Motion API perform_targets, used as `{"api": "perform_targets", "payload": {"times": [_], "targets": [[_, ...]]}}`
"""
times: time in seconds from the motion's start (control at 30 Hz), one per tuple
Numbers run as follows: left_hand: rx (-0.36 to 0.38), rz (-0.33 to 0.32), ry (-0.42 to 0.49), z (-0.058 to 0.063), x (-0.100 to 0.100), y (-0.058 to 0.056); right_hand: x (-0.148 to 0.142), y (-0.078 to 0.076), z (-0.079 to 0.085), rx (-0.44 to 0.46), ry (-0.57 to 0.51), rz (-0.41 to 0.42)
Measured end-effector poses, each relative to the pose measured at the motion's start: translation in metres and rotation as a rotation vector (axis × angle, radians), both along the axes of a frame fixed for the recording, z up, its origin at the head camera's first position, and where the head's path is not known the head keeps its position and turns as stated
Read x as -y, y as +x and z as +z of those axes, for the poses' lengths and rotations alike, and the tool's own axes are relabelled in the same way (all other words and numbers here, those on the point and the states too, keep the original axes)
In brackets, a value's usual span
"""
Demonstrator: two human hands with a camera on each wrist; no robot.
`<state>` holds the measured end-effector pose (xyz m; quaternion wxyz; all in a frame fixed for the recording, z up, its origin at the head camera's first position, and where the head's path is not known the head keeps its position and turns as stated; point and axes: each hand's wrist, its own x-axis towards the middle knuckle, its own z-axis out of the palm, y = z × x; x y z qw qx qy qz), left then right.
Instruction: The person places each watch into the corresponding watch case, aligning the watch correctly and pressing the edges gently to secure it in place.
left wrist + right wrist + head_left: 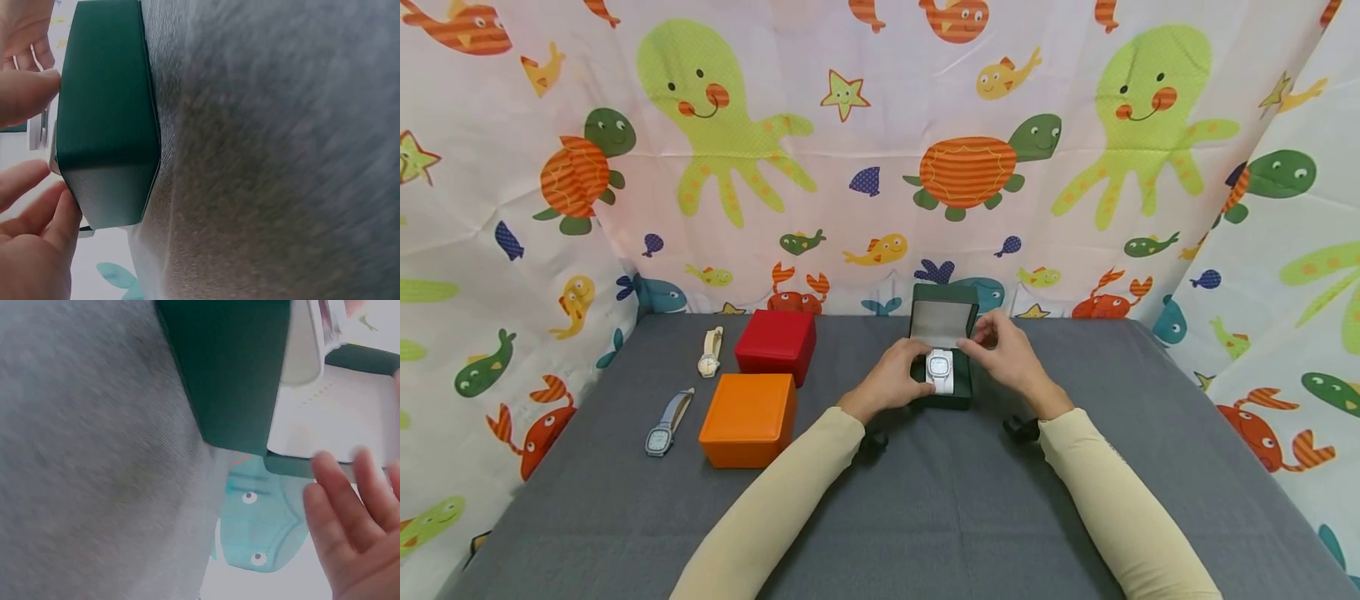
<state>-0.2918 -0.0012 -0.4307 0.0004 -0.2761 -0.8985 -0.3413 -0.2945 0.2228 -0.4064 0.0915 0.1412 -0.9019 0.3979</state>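
Note:
A green watch box (942, 400) stands on the table with its lid (945, 293) raised, showing a pale lining. Inside it sits a white wristwatch (939, 367) on a pale cushion (304, 350). My left hand (891, 375) holds the box at its left side, the thumb at the rim beside the watch and fingers at the back corner. Just right of the lid, my right hand (1003, 354) has its fingers apart and nothing in them; in the right wrist view its fingertips (325, 465) overlap the lid's edge.
Left of the green box stand a red box (777, 343) and an orange box (748, 417), both closed. Farther left lie a cream-strapped wristwatch (710, 354) and a blue-strapped wristwatch (666, 425). A sea-animal printed curtain (865, 225) hangs behind the grey table (925, 517).

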Motion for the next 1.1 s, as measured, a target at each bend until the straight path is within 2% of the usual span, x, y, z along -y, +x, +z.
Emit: {"api": "perform_targets", "payload": {"times": [0.13,0.27,0.5,0.77,1.1], "targets": [[0.019,0.048,0.033,-0.003,0.002,0.005,-0.003,-0.007,0.009,-0.034,-0.092,-0.060],[0.046,0.106,0.053,-0.006,0.005,0.009,-0.004,-0.016,0.020,-0.039,-0.106,-0.041],[0.125,0.165,0.119,-0.011,0.008,0.012,-0.003,-0.029,0.035,-0.100,-0.022,0.003],[0.225,0.169,0.195,-0.011,0.010,0.014,-0.001,-0.037,0.042,-0.132,0.039,0.044],[0.272,0.175,0.226,-0.011,0.012,0.013,0.001,-0.039,0.052,-0.076,0.176,0.079]]}}
